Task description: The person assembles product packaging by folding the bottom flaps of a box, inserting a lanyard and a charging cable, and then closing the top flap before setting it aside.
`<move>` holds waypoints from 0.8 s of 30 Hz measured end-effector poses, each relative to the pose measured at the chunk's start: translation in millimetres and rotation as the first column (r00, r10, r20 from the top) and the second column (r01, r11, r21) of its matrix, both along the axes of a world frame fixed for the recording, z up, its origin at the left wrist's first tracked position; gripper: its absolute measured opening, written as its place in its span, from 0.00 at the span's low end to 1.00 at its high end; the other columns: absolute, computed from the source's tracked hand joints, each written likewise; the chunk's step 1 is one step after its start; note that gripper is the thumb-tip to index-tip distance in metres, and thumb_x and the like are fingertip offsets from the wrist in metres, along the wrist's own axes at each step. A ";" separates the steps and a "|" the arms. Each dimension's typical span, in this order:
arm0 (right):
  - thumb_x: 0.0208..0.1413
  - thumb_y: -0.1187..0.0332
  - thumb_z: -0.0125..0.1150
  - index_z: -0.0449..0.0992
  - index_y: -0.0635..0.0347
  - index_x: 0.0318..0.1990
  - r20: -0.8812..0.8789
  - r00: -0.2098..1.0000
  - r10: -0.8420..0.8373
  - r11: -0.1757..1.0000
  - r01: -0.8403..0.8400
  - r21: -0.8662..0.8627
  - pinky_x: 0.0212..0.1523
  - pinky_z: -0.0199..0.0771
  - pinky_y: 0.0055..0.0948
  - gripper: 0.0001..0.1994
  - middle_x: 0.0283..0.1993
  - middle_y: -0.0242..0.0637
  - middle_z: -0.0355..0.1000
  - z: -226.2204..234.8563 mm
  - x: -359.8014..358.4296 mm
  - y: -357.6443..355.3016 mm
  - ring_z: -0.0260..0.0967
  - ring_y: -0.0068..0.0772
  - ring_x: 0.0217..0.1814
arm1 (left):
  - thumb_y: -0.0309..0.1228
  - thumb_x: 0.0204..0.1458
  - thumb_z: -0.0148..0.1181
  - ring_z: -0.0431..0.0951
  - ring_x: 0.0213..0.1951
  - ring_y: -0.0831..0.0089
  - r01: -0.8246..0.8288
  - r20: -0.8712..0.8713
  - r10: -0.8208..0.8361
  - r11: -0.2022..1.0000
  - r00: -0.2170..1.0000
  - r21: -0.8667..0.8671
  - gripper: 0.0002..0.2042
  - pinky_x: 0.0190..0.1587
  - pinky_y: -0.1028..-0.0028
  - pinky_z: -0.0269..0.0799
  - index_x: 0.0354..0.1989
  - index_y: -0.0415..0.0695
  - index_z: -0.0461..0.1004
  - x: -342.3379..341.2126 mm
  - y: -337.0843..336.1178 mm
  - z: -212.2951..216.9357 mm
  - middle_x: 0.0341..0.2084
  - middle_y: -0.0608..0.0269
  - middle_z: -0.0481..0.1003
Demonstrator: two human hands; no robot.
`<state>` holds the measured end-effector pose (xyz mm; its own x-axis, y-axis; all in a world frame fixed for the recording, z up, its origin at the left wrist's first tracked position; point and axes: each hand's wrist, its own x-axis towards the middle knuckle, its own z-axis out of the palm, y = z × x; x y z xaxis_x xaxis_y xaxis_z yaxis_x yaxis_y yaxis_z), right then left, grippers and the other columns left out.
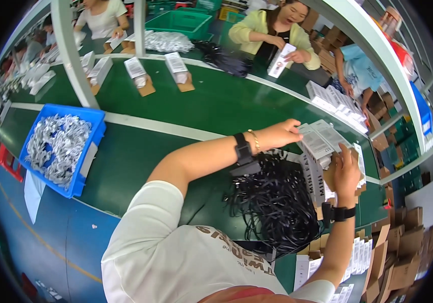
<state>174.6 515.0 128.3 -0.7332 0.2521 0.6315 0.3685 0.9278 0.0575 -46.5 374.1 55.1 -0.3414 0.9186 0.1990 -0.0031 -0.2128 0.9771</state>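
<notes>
At the right of the table, my left hand (pixel 283 134) pinches the far left corner of a white carton (pixel 318 143). My right hand (pixel 345 174) is closed on the near end of the same carton, by a brown cardboard flap (pixel 329 177). Other white cartons lie beside and under it, partly hidden by my right hand. Just left of them, a heap of black straps (pixel 279 202) spreads over the green table.
A blue tray (pixel 97 118) of silvery cords stands at the left. Open white boxes (pixel 136 70) line the green conveyor (pixel 216 96). Across it, a person (pixel 277 38) holds a white box. Cartons (pixel 335 103) sit at the far right; brown cardboard boxes (pixel 403 247) are stacked below.
</notes>
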 end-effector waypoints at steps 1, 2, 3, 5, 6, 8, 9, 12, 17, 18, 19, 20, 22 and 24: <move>0.51 0.73 0.58 0.71 0.52 0.51 0.004 1.000 0.006 1.000 -0.006 -0.003 0.36 0.71 0.38 0.18 0.41 0.43 0.74 12.7 -6.6 -8.5 0.71 0.48 0.35 | 0.40 0.55 0.58 0.68 0.54 0.64 -0.006 -0.062 0.007 1.000 0.998 0.015 0.32 0.54 0.69 0.65 0.62 0.35 0.54 -12.0 -16.7 -2.1 0.53 0.47 0.67; 0.50 0.73 0.59 0.72 0.53 0.47 0.073 0.986 0.149 0.988 -0.152 0.040 0.36 0.71 0.38 0.15 0.42 0.44 0.73 24.9 -20.5 -16.7 0.71 0.49 0.36 | 0.40 0.55 0.58 0.68 0.54 0.64 -0.021 -0.057 0.021 1.000 0.998 0.007 0.32 0.54 0.69 0.65 0.62 0.35 0.54 -24.0 -36.2 -4.7 0.53 0.47 0.67; 0.48 0.73 0.60 0.72 0.54 0.44 0.145 0.949 0.279 0.954 -0.292 0.074 0.35 0.71 0.38 0.13 0.43 0.45 0.73 36.5 -35.8 -26.4 0.71 0.49 0.36 | 0.38 0.55 0.58 0.68 0.55 0.65 -0.074 -0.152 0.077 0.997 0.985 0.030 0.29 0.55 0.69 0.65 0.61 0.37 0.56 -34.8 -58.0 -5.9 0.54 0.51 0.66; 0.45 0.73 0.61 0.70 0.56 0.36 0.253 0.842 0.476 0.860 -0.507 0.068 0.34 0.70 0.39 0.09 0.42 0.45 0.73 50.9 -73.2 -49.6 0.71 0.50 0.35 | 0.36 0.54 0.60 0.68 0.55 0.65 -0.195 -0.318 0.216 0.976 0.923 0.098 0.27 0.54 0.68 0.66 0.59 0.38 0.61 -53.0 -108.2 -6.0 0.54 0.52 0.66; 0.43 0.73 0.62 0.68 0.57 0.31 0.284 0.791 0.542 0.818 -0.574 0.039 0.33 0.69 0.40 0.09 0.39 0.44 0.73 56.5 -93.8 -67.2 0.70 0.50 0.33 | 0.36 0.52 0.61 0.68 0.54 0.64 -0.253 -0.389 0.290 0.957 0.874 0.145 0.26 0.52 0.67 0.68 0.57 0.37 0.63 -58.3 -134.9 -2.2 0.53 0.49 0.67; 0.41 0.73 0.62 0.65 0.57 0.28 0.401 0.609 0.684 0.693 -0.715 -0.097 0.33 0.67 0.42 0.10 0.32 0.41 0.70 72.3 -132.9 -113.3 0.68 0.51 0.33 | 0.35 0.51 0.62 0.68 0.54 0.62 -0.408 -0.486 0.416 0.904 0.769 0.127 0.24 0.54 0.66 0.66 0.56 0.40 0.65 -62.5 -187.8 10.0 0.51 0.51 0.68; 0.40 0.73 0.62 0.66 0.56 0.28 0.421 0.532 0.734 0.613 -0.787 -0.074 0.33 0.66 0.41 0.10 0.28 0.39 0.69 65.8 -153.4 -126.5 0.67 0.49 0.33 | 0.34 0.50 0.62 0.67 0.55 0.60 -0.443 -0.558 0.457 0.880 0.693 0.170 0.24 0.55 0.65 0.65 0.55 0.41 0.65 -63.7 -211.7 14.1 0.51 0.52 0.68; 0.40 0.71 0.60 0.68 0.53 0.28 0.505 0.307 0.807 0.336 -0.941 0.035 0.33 0.66 0.36 0.07 0.25 0.35 0.67 53.5 -200.8 -184.8 0.68 0.44 0.35 | 0.32 0.47 0.64 0.65 0.56 0.57 -0.471 -0.707 0.517 0.834 0.483 0.288 0.24 0.58 0.64 0.62 0.54 0.42 0.67 -64.4 -266.4 27.0 0.51 0.54 0.68; 0.43 0.67 0.56 0.71 0.47 0.28 0.466 0.172 0.868 0.055 -0.966 0.253 0.34 0.66 0.31 0.03 0.25 0.27 0.68 23.1 -248.1 -267.4 0.70 0.32 0.36 | 0.27 0.40 0.67 0.62 0.58 0.53 -0.583 -0.841 0.541 0.689 0.017 0.431 0.20 0.59 0.60 0.59 0.45 0.42 0.71 -54.7 -323.9 31.3 0.50 0.56 0.68; 0.44 0.66 0.56 0.71 0.46 0.28 0.483 0.200 0.853 0.055 -0.953 0.298 0.34 0.66 0.30 0.02 0.25 0.26 0.68 19.9 -253.0 -278.0 0.70 0.30 0.35 | 0.26 0.39 0.67 0.62 0.58 0.52 -0.609 -0.842 0.523 0.627 -0.134 0.487 0.18 0.59 0.59 0.58 0.42 0.42 0.72 -49.8 -332.5 33.0 0.49 0.56 0.68; 0.44 0.66 0.56 0.71 0.45 0.27 0.487 0.213 0.847 0.065 -0.951 0.303 0.34 0.66 0.30 0.02 0.25 0.26 0.68 17.8 -256.0 -287.6 0.70 0.30 0.35 | 0.26 0.39 0.67 0.62 0.58 0.50 -0.615 -0.840 0.516 0.611 -0.169 0.499 0.17 0.59 0.57 0.58 0.40 0.42 0.72 -47.6 -342.6 31.8 0.48 0.56 0.69; 0.44 0.65 0.56 0.71 0.45 0.26 0.493 0.232 0.838 0.083 -0.948 0.306 0.34 0.66 0.30 0.01 0.25 0.25 0.69 15.4 -256.5 -293.0 0.70 0.30 0.35 | 0.26 0.39 0.66 0.63 0.57 0.49 -0.617 -0.836 0.511 0.598 -0.199 0.512 0.15 0.59 0.56 0.57 0.38 0.41 0.73 -46.9 -348.4 28.5 0.48 0.56 0.69; 0.44 0.65 0.56 0.71 0.45 0.25 0.495 0.268 0.827 0.114 -0.941 0.320 0.34 0.65 0.28 0.01 0.25 0.26 0.69 17.2 -255.2 -301.8 0.70 0.30 0.35 | 0.25 0.40 0.66 0.64 0.57 0.52 -0.634 -0.833 0.525 0.588 -0.173 0.502 0.15 0.60 0.55 0.56 0.39 0.42 0.72 -45.1 -353.0 21.3 0.45 0.56 0.71; 0.45 0.65 0.56 0.71 0.45 0.25 0.512 0.293 0.807 0.123 -0.933 0.340 0.34 0.65 0.29 0.01 0.26 0.26 0.69 24.0 -250.7 -304.0 0.71 0.30 0.35 | 0.25 0.41 0.65 0.65 0.56 0.54 -0.645 -0.835 0.537 0.596 -0.123 0.479 0.16 0.60 0.54 0.55 0.40 0.42 0.72 -41.7 -350.7 19.3 0.44 0.57 0.72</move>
